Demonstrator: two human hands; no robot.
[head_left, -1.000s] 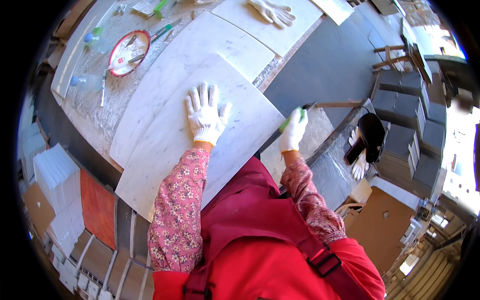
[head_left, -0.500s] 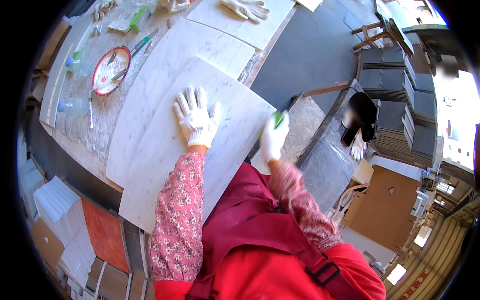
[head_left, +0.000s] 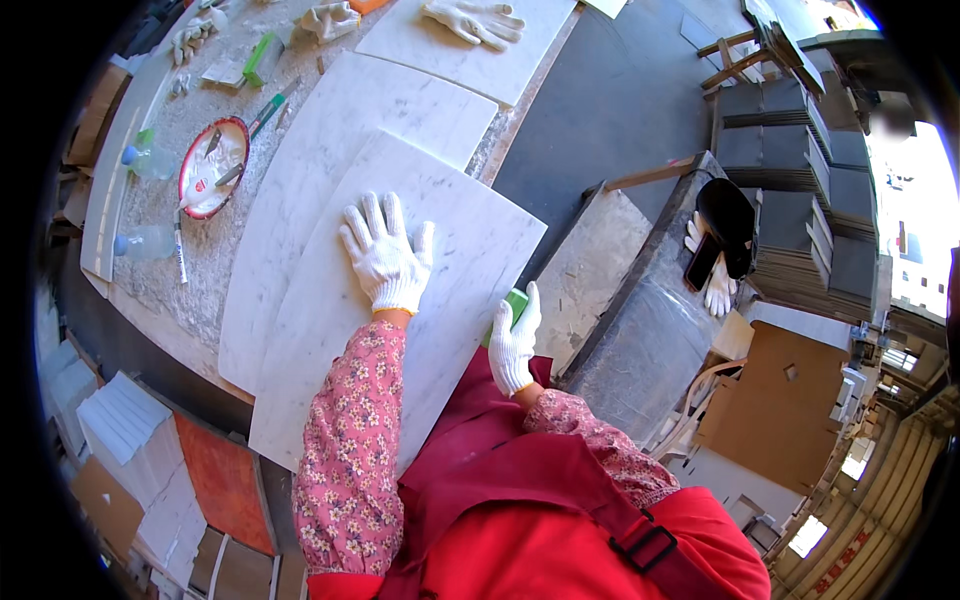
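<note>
A grey-veined white marble slab (head_left: 465, 220) lies on top of another marble slab (head_left: 310, 150), its right edge facing my body. My left hand (head_left: 388, 258), in a white knit glove, rests flat on the upper slab with its fingers spread. Also gloved, my right hand (head_left: 514, 345) closes around a green sanding block (head_left: 516, 302) at the slab's right edge. The block is held against or very near that edge; its contact face is hidden. My fingers partly cover it.
On the dusty worktable (head_left: 215, 290) stand a red-rimmed bowl (head_left: 203, 195) with tools, a plastic bottle (head_left: 150, 243) and another green block (head_left: 263, 60). A loose glove (head_left: 475, 22) lies on the far slab. To the right, a dark bench (head_left: 640, 340) holds a phone (head_left: 702, 262) and gloves.
My right hand has slid with the green block along the slab's edge, from its far right corner back toward my body. My left hand stays on the slab.
</note>
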